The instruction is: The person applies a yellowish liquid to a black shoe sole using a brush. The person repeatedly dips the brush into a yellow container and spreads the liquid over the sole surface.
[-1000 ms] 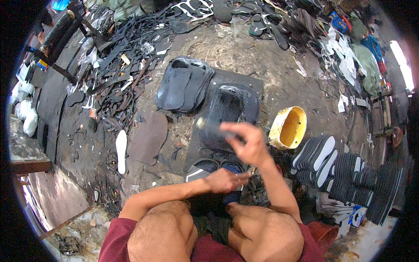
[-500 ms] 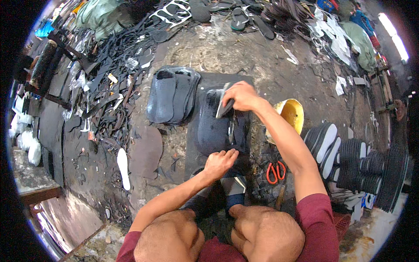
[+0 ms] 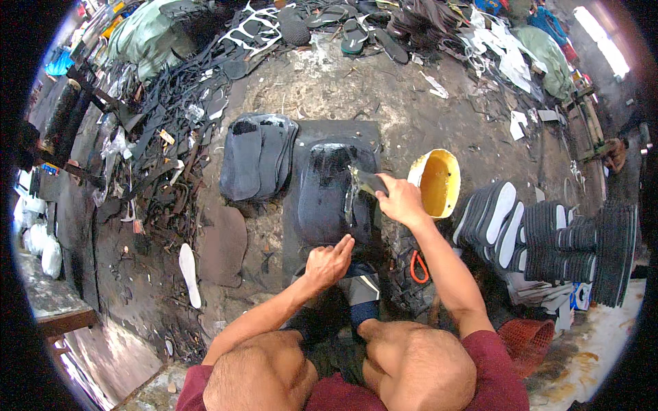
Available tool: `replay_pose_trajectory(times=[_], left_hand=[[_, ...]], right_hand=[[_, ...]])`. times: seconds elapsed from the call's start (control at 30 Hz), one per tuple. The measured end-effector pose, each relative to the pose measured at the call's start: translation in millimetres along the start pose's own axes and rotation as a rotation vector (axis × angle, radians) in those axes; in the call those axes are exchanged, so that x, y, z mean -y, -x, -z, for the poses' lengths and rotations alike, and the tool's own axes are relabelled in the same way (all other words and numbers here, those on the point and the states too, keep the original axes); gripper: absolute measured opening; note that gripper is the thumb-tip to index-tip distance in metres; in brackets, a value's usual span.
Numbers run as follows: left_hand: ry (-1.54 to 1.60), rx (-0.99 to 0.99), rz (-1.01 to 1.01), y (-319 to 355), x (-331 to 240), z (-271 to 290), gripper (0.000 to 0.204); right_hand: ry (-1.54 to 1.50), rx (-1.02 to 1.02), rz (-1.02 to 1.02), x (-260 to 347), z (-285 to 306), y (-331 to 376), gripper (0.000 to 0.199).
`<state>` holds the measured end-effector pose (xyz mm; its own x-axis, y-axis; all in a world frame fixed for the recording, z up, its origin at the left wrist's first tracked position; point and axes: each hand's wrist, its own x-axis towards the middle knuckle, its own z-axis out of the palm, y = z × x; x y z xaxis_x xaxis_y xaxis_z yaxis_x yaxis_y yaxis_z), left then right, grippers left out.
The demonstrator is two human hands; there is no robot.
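Observation:
A stack of black sole pieces (image 3: 322,198) lies on a dark sheet (image 3: 293,264) in front of me, its top face streaked with wet, shiny stuff. My right hand (image 3: 403,200) is closed on a flat spreader (image 3: 371,182), whose blade end is over the right part of the top piece. A whitish wet strand lies under and below that end. My left hand (image 3: 328,264) rests its outstretched forefinger on the near edge of the stack, the other fingers partly bent. To the left sits another pile of dark sole pieces (image 3: 255,161).
A yellow tub (image 3: 447,161) with amber liquid stands right of the stack. Orange-handled scissors (image 3: 419,267) lie nearer me. Rows of stacked soles (image 3: 490,212) fill the right side. A white insole (image 3: 188,274), a brown sheet (image 3: 225,246) and heaped scraps (image 3: 185,89) lie left.
My right hand has come nearer and right with the spreader, from the upper part of the stack. The spreader now lies flatter. My left forefinger has straightened at the near edge.

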<state>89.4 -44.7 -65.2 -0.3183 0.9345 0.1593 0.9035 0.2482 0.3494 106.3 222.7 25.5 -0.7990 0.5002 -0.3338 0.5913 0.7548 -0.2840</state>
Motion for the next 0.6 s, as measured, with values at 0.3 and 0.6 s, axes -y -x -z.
replay_pose_trajectory(times=[0.3,0.6], left_hand=[[0.379,-0.112,0.266,-4,29,32,0.044],[0.542,-0.126,0.914,5,67,25,0.065]], right_hand=[[-0.005,-0.188,0.372,22,-4,-56,0.032],[0.045,-0.306,0.652,-12,-91,100,0.043]])
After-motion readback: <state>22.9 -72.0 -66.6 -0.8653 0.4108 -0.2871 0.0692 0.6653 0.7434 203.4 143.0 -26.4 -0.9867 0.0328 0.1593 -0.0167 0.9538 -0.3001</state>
